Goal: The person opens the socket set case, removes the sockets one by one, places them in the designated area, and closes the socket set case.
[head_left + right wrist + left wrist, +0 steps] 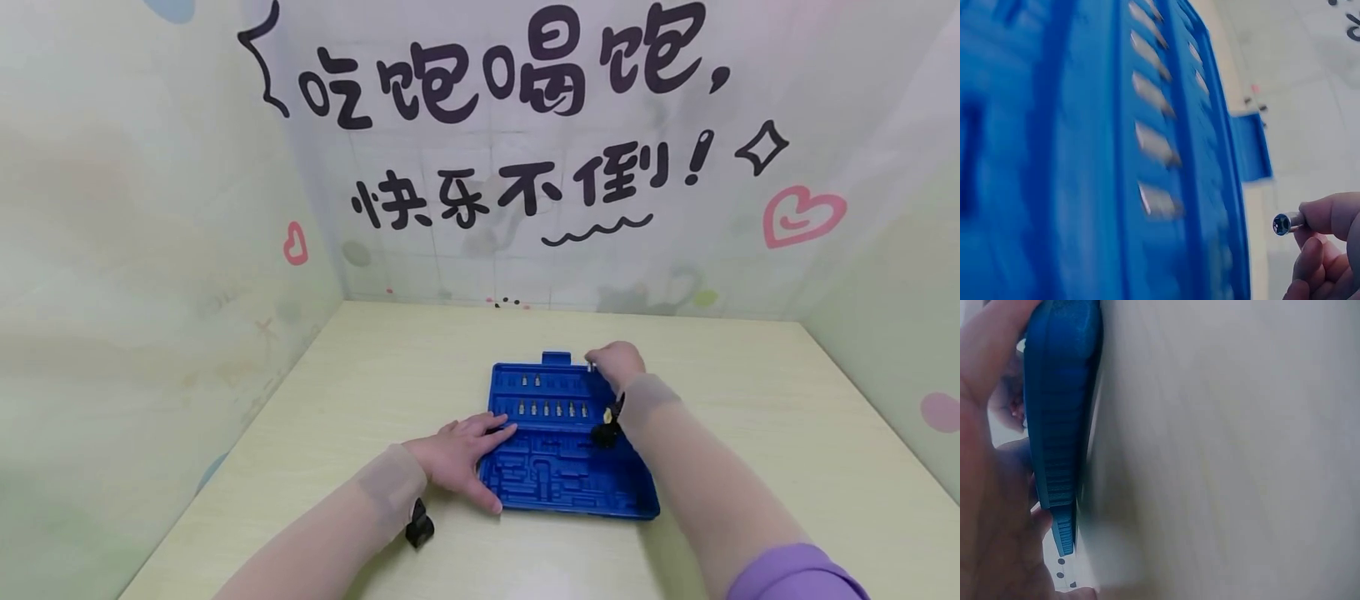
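Observation:
A blue plastic tool case (570,507) lies opened flat on the table. My left hand (453,457) rests at its left side, fingers spread over the edge and thumb along the front left corner. Past the far right corner, my right hand (621,363) pinches a small silver socket (1289,223) between thumb and fingers, its hollow end facing the case in the right wrist view. Several metal screwdriver bits (1152,94) sit in one row of slots in the far half. Two more bits (531,380) lie in the row behind them. The near half shows bare moulded recesses.
A blue latch tab (557,358) sticks out from the case's far edge. The pale wooden table (390,367) meets a printed back wall (465,267), with side walls at left and right. Small black cameras are strapped under both wrists.

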{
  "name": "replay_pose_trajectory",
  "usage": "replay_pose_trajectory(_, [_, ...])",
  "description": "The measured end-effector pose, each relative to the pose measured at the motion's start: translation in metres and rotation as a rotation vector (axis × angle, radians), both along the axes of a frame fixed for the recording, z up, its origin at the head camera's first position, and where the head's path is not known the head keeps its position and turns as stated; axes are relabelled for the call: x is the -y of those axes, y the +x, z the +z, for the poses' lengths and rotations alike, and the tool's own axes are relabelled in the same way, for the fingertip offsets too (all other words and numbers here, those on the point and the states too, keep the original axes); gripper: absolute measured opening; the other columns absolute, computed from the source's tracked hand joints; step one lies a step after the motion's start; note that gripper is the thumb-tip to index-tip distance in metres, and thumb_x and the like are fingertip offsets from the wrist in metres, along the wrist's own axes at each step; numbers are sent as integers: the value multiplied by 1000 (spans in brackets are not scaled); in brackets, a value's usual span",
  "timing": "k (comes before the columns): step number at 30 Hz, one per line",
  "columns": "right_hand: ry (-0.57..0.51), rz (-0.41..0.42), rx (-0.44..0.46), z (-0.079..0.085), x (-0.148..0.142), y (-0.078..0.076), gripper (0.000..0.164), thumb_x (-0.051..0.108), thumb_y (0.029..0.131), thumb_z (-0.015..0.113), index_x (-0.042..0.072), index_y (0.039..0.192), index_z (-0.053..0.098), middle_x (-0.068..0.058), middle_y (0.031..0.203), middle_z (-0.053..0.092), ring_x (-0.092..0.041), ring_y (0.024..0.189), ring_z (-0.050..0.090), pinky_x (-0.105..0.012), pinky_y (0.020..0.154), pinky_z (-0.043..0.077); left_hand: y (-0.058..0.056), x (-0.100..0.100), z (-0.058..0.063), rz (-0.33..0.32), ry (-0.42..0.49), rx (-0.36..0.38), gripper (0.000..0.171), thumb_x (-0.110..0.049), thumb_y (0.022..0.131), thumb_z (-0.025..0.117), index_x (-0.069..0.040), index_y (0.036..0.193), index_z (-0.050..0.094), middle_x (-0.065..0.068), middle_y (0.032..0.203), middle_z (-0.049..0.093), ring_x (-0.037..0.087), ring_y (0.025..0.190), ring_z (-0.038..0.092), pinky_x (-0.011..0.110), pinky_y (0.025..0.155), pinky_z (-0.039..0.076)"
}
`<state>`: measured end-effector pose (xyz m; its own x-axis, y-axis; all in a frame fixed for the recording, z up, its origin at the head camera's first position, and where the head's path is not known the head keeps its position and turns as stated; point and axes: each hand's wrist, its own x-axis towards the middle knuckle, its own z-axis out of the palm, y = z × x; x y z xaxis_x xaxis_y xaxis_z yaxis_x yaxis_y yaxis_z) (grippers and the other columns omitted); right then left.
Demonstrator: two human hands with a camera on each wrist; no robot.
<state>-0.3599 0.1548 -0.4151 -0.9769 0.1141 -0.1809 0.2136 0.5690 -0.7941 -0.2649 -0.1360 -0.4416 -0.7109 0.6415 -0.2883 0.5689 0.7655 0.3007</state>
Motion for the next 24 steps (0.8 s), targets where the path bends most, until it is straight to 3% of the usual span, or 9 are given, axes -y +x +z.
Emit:
replay_pose_trajectory(3, [15, -5, 6, 2, -20, 0, 38, 23, 94, 56, 12, 63, 36, 3, 55, 24, -17, 50, 24, -37, 55, 34, 0, 0, -1, -1, 0, -2, 113, -74, 68, 69, -31, 156, 13, -7, 161, 5, 20, 147, 3, 57, 113, 12])
replay_pose_trajectory(9, [37, -7, 53, 8, -58, 3, 35, 26, 94, 53, 11, 65, 39, 0, 58, 36, -18, 50, 32, -38, 59, 38, 0, 1, -1, 6, -8, 3, 113, -74, 67, 69, -32, 156, 12, -8, 161, 4, 19, 147, 2, 57, 113, 11])
replay_pose_trajectory(11, [82, 3, 61, 9, -70, 5, 31, 27, 94, 51, 6, 71, 46, -8, 67, 47, -22, 57, 39, -40, 63, 40, 0, 1, -1, 7, -11, 4, 113, -74, 68, 69, -32, 156, 11, -9, 161, 3, 19, 147, 1, 56, 114, 11])
replay_pose_trajectory(13, [141, 18, 60, 10, -81, 8, 34, 28, 94, 50, -4, 85, 56, -22, 87, 57, -32, 71, 51, -44, 71, 45, -1, 1, -1, 9, -10, 5, 113, -74, 68, 69, -32, 156, 12, -9, 161, 4, 19, 147, 2, 57, 113, 11])
replay_pose_trajectory(15, [191, 26, 79, 11, -90, 11, 44, 29, 94, 48, -13, 103, 57, -34, 110, 55, -44, 91, 55, -50, 81, 47, 0, 1, -1, 8, -12, 4, 113, -74, 67, 69, -32, 155, 11, -9, 161, 4, 19, 147, 2, 57, 113, 11])
replay_pose_trajectory(17, [222, 32, 94, 11, -97, 15, 53, 29, 95, 46, -16, 121, 52, -38, 132, 43, -51, 113, 48, -55, 91, 44, 0, 1, -1, 8, -12, 3, 113, -74, 67, 69, -32, 155, 12, -9, 161, 4, 19, 147, 2, 57, 113, 11])
replay_pose_trajectory(19, [250, 34, 110, 10, -102, 18, 55, 29, 95, 45, -18, 124, 50, -39, 134, 41, -52, 118, 45, -55, 95, 42, -1, 1, -1, 6, -10, 1, 113, -74, 67, 69, -32, 156, 12, -8, 161, 4, 20, 147, 2, 58, 113, 12])
replay_pose_trajectory(24, [304, 42, 114, 5, -109, 21, 54, 27, 93, 48, -19, 119, 51, -40, 127, 46, -51, 112, 49, -54, 93, 43, -2, 1, -3, -3, -21, -7, 113, -75, 68, 67, -32, 156, 10, -8, 161, 3, 19, 147, 1, 58, 113, 12])
